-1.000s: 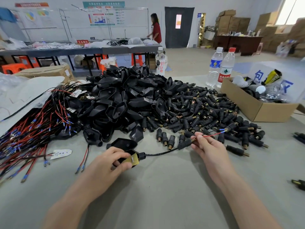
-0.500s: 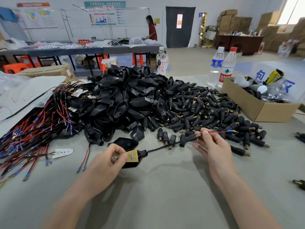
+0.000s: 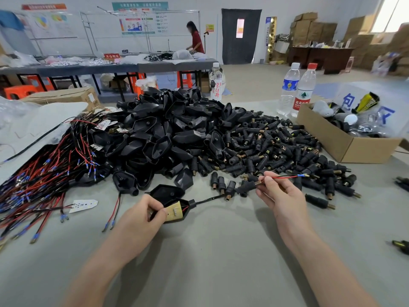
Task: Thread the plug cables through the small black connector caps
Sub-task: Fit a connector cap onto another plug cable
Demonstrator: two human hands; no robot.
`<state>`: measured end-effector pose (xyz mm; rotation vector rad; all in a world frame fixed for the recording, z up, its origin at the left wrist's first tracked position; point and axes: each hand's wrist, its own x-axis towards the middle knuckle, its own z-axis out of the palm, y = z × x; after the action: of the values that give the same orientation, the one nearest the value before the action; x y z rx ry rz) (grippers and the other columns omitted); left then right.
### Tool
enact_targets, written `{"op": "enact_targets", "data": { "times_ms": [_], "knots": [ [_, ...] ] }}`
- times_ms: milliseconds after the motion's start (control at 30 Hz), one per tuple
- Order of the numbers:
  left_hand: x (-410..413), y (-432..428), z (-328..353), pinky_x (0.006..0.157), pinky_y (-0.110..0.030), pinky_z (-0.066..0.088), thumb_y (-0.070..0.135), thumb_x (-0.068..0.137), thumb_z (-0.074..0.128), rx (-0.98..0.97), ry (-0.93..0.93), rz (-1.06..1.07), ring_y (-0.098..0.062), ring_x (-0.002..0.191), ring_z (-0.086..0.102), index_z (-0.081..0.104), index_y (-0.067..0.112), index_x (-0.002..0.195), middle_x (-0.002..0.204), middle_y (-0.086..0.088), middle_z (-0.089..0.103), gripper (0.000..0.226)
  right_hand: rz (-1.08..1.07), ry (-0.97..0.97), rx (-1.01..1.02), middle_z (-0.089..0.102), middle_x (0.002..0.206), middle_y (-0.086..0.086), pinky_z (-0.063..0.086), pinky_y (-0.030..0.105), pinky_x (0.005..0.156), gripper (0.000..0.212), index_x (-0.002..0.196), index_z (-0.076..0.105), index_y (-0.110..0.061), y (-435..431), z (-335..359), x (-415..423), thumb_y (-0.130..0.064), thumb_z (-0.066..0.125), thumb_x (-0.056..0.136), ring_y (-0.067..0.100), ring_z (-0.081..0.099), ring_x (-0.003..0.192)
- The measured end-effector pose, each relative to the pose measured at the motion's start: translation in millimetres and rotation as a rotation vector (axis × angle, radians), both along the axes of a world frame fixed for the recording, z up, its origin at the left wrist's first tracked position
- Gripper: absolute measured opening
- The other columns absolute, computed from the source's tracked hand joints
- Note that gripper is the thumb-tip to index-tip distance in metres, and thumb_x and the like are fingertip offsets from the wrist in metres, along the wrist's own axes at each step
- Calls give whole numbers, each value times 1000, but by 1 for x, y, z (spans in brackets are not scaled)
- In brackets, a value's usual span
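Observation:
My left hand [image 3: 141, 220] grips a black plug housing [image 3: 177, 210] with a yellow circuit board inside, low on the grey table. A black cable [image 3: 210, 199] runs from it to the right through a small black connector cap [image 3: 246, 188]. My right hand [image 3: 276, 193] pinches the cable's red and black wires [image 3: 285, 177] just past the cap; their blue-sleeved tips point right. A big spread of loose connector caps [image 3: 283, 151] lies behind my right hand.
A heap of black plug housings [image 3: 168, 134] fills the table's middle. Red and black wires [image 3: 39, 180] are piled at the left. A cardboard box [image 3: 345, 142] and two water bottles [image 3: 296, 89] stand at the right. A person works at a far table.
The connector cap has slid along the cable toward my right hand's fingers. My left hand has drawn the plug housing slightly nearer, straightening the cable.

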<state>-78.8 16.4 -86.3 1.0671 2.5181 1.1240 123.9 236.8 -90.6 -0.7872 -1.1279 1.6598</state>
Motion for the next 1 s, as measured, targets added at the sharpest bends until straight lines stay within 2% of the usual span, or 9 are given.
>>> {"op": "enact_targets", "data": {
  "times_ms": [100, 200, 300, 467, 567, 633, 733, 867, 1000],
  "knots": [
    [0, 1, 0, 68, -21, 41, 29, 94, 66, 50, -64, -14, -2, 76, 56, 49, 34, 100, 89, 9, 66, 19, -4, -17, 26, 76, 89, -3, 57, 19, 72, 13, 103, 71, -15, 0, -1, 0, -11, 59, 99, 9, 72, 83],
    [3, 2, 1, 69, -9, 41, 27, 98, 60, 7, 2, -65, 8, 79, 55, 57, 37, 110, 94, 11, 65, 16, -21, -33, 47, 77, 87, -3, 57, 18, 70, 13, 104, 70, -17, 0, -1, 0, -14, 58, 100, 9, 73, 81],
    [5, 2, 2, 75, -2, 34, 26, 102, 52, -54, 99, -141, 16, 91, 50, 62, 29, 126, 100, 16, 59, 26, -58, -54, 71, 77, 86, -3, 57, 18, 68, 12, 103, 69, -20, 0, -1, 0, -16, 58, 101, 10, 73, 80],
    [8, 1, 3, 71, -1, 36, 23, 103, 51, -9, 57, -182, 19, 89, 52, 61, 40, 110, 93, 22, 66, 20, -114, -98, 106, 77, 85, 2, 58, 23, 70, 10, 101, 67, -23, 0, 0, 2, -22, 57, 102, 15, 74, 82],
    [8, 1, 2, 71, -2, 38, 23, 103, 51, 59, -31, -186, 15, 90, 58, 60, 42, 104, 97, 36, 65, 21, -140, -99, 123, 75, 76, 1, 57, 21, 66, 9, 101, 66, -24, 1, 1, 4, -24, 57, 102, 15, 74, 78],
    [7, 4, 2, 76, -12, 45, 21, 103, 50, 145, -158, -168, 2, 89, 67, 62, 38, 106, 96, 23, 72, 21, -160, -89, 132, 74, 71, 1, 56, 19, 61, 9, 100, 65, -24, 1, 2, 5, -25, 56, 102, 13, 74, 73],
    [10, 9, 5, 75, -38, 55, 13, 104, 49, 236, -399, -159, -20, 78, 73, 65, 21, 109, 88, -3, 76, 18, -183, -47, 115, 73, 69, -1, 57, 20, 60, 9, 100, 64, -24, 1, 3, 6, -24, 56, 103, 11, 73, 69],
    [14, 10, 6, 69, -29, 58, 13, 104, 49, 263, -527, -197, -21, 76, 72, 65, 12, 110, 90, -5, 76, 17, -216, 68, 30, 75, 84, -1, 58, 20, 65, 9, 102, 66, -19, 2, 5, 6, -19, 57, 102, 7, 71, 71],
    [20, 11, 10, 69, -25, 58, 13, 103, 50, 297, -581, -193, -19, 74, 70, 66, 10, 111, 87, -7, 75, 17, -227, 193, -81, 75, 77, -6, 56, 16, 64, 10, 101, 63, -17, 2, 6, 5, -15, 53, 103, 3, 69, 68]
  ]
}}
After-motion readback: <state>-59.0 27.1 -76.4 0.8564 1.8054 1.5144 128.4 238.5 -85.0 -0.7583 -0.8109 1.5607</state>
